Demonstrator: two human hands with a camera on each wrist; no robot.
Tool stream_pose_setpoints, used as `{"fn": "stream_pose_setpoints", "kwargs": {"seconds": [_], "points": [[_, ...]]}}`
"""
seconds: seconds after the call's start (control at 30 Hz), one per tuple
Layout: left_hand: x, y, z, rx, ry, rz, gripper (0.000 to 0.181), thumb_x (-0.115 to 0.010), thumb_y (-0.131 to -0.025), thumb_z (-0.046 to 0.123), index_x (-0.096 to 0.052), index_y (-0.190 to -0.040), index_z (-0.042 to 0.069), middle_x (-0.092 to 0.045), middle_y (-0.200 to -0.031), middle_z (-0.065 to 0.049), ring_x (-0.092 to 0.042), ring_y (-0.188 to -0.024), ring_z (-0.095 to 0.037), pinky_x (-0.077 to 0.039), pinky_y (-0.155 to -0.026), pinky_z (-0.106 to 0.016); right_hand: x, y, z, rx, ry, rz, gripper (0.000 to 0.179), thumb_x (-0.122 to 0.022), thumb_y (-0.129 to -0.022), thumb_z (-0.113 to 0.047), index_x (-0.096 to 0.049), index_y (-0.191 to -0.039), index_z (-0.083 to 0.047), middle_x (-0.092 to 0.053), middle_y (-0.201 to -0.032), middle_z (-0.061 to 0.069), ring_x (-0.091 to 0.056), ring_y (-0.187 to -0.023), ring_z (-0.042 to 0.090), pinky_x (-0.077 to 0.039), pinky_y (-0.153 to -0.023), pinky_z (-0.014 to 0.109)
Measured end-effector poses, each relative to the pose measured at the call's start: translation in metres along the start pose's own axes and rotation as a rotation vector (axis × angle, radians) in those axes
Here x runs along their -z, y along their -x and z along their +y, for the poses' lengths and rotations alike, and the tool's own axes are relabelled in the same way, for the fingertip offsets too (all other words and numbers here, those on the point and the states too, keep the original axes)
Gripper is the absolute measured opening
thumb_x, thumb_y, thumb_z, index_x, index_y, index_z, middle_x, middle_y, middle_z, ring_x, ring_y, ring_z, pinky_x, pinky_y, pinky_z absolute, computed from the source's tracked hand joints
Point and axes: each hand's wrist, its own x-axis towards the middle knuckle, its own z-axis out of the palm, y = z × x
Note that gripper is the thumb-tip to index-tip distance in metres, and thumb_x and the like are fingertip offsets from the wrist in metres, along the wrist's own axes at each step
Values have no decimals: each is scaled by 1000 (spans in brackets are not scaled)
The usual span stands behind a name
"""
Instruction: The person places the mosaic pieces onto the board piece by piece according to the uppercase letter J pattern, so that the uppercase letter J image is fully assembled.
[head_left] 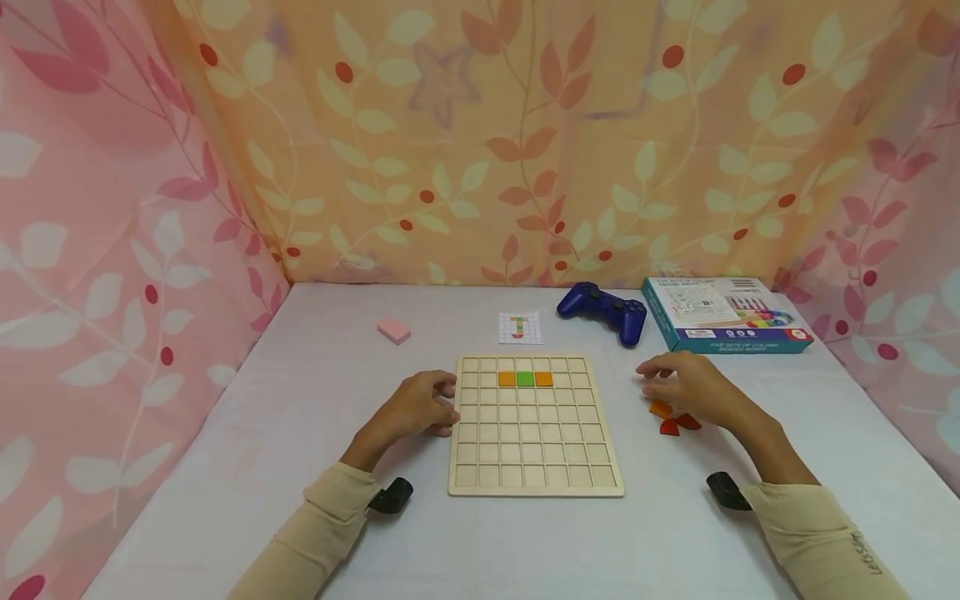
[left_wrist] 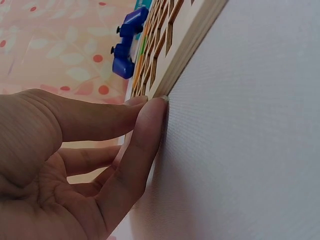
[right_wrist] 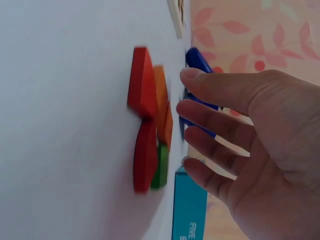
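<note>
A wooden grid board (head_left: 536,481) lies in the middle of the table. One green square tile (head_left: 525,379) sits between two orange square tiles (head_left: 507,379) in its second row from the top. At the board's left edge, my left hand (head_left: 408,408) holds the rim with thumb and fingertips, seen close in the left wrist view. My right hand (head_left: 690,387) hovers over loose pieces right of the board, fingers loosely bent and nothing in them. The right wrist view shows two red pieces (right_wrist: 145,157), orange pieces (right_wrist: 161,92) and a green piece (right_wrist: 160,167) below it.
Behind the board lies a card (head_left: 520,328) printed with a coloured tile pattern. A small pink block (head_left: 393,330) is to its left. A blue game controller (head_left: 602,312) and a teal-sided box (head_left: 738,342) stand at the back right. Patterned cloth (head_left: 480,167) encloses the table.
</note>
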Motion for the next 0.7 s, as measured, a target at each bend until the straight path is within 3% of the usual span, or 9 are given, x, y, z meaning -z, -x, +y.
{"fn": "stream_pose_setpoints", "kwargs": {"seconds": [0.2, 0.47, 0.7], "points": [[1, 1, 1, -8, -11, 3, 60, -75, -89, -9, -55, -145, -6, -61, -121, -16, -68, -76, -18, -67, -68, -31, 5, 11, 14, -5, 52, 11, 36, -76, -98, -24, -74, -129, -5, -70, -114, 14, -61, -96, 25, -61, -72, 29], [1, 2, 3, -6, -25, 5, 60, -75, -89, -8, -55, -145, -6, -61, -121, -16, -68, -73, -17, -67, -67, -30, 7, 16, 20, 18, 107, 38, 32, -76, -97, -19, -76, -125, -4, -72, -116, 17, -61, -104, 33, -60, -93, 57], [1, 1, 2, -14, -21, 2, 61, -76, -89, -8, -55, -145, -7, -61, -120, -16, -68, -73, -16, -67, -67, -31, 7, 17, 26, 2, 119, 30, 36, -80, -94, -21, -76, -125, -1, -71, -110, 14, -61, -102, 32, -62, -88, 53]]}}
